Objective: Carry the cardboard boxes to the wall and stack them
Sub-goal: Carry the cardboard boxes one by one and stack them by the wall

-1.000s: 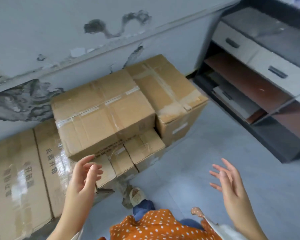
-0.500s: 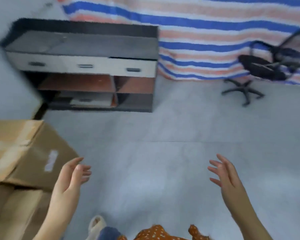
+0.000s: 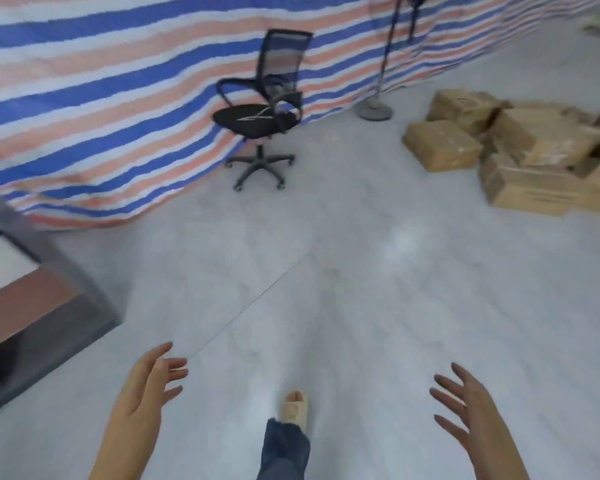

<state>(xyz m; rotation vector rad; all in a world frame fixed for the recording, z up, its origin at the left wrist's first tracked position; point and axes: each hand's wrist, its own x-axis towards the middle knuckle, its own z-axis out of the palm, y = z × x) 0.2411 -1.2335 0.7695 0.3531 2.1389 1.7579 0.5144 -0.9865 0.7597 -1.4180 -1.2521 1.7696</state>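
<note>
Lying in a loose pile of cardboard boxes [image 3: 520, 150] on the floor [image 3: 361, 289], right of the office chair [image 3: 260, 109] & just beyond the lamp stand [image 3: 378, 98]. Hanging empty w/ fingers spread: left hand [image 3: 142, 393], right hand [image 3: 468, 407], well short of the chair. Judging: several boxes still waiting to be carried; wall stack not in view.

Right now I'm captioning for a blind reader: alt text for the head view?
Both hands, left hand and right hand, hang open and empty over grey floor. Cardboard boxes lie far right; an office chair stands before a striped tarp.
</note>
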